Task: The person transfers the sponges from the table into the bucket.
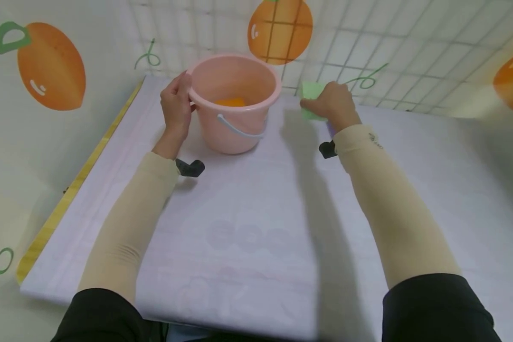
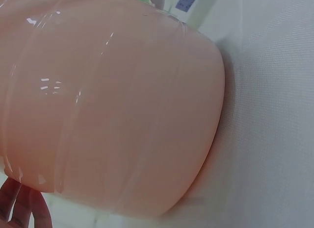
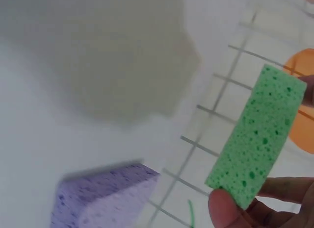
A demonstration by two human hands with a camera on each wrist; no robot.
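Table under pale cloth fills my view, tiled wall with orange fruit decals behind. Pink bucket stands at far end, orange sponge inside. My left hand grips bucket rim, fingers curled over edge. My right hand, just right of bucket, pinches green sponge between thumb and fingers, lifted off cloth. Purple sponge lies on cloth below it.

Obscured items: green sponge mostly covered by right hand in head view; orange object in pink bucket half hidden behind the rim; purple sponge blurred, cut by right wrist frame edge.
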